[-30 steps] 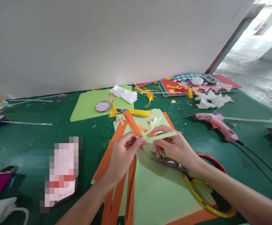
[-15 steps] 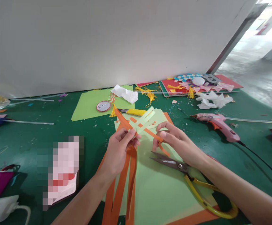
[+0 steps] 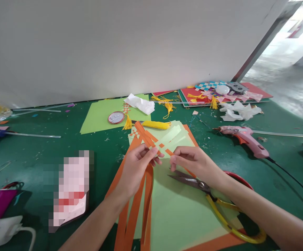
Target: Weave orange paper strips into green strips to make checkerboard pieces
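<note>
My left hand [image 3: 137,167] pinches the near left corner of a small weave of orange and pale green paper strips [image 3: 159,141]. My right hand [image 3: 193,162] pinches the same weave from the right, fingers curled on a strip end. The weave is held just above a pale green sheet [image 3: 177,212] lying on orange paper. Long orange strips [image 3: 135,209] hang from the weave toward me, under my left wrist. Yellow-handled scissors [image 3: 211,198] lie on the green sheet below my right forearm.
A pink glue gun [image 3: 245,137] with a black cord lies at right. A phone [image 3: 70,191] lies at left. A lime sheet [image 3: 101,115], a round tin lid [image 3: 116,117], yellow tassels, white tissue and woven pieces lie near the wall on the green mat.
The weave has been lowered and turned. My right hand moved in closer to the left and now pinches the weave's edge instead of a loose orange strip.
</note>
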Demonstrator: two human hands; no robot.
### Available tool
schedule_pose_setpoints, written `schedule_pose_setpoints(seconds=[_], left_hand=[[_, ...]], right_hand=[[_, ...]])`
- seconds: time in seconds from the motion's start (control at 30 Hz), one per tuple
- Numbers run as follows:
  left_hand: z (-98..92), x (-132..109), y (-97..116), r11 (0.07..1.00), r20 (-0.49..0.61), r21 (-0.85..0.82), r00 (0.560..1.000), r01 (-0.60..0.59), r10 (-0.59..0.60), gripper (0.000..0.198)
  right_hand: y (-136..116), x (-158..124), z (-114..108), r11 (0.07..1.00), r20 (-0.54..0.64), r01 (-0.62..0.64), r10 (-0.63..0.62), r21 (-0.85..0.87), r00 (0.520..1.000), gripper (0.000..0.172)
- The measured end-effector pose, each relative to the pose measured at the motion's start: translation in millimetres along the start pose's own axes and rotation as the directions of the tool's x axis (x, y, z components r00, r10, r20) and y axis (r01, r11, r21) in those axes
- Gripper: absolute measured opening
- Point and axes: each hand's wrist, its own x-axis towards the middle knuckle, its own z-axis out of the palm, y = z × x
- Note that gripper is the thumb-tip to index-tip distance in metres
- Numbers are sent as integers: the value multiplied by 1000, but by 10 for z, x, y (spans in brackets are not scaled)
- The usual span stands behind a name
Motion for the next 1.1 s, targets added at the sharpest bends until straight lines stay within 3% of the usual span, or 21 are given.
schedule_pose_setpoints(seconds=[0.43,0.73,1.1], left_hand=[[28,-11,-26,1000,18,25,1000,16,-16,26],[52,-23,-9,995,56,95,998,-12,6,32],[33,-5,-42,996,40,76,998,43,-46,31]], right_hand=[[3,-22,71,993,-84,5,-15,-117,996,31],[15,-12,91,996,-80,-18,12,-83,997,31],[13,-14,89,998,-74,20,-25,-64,997,30]])
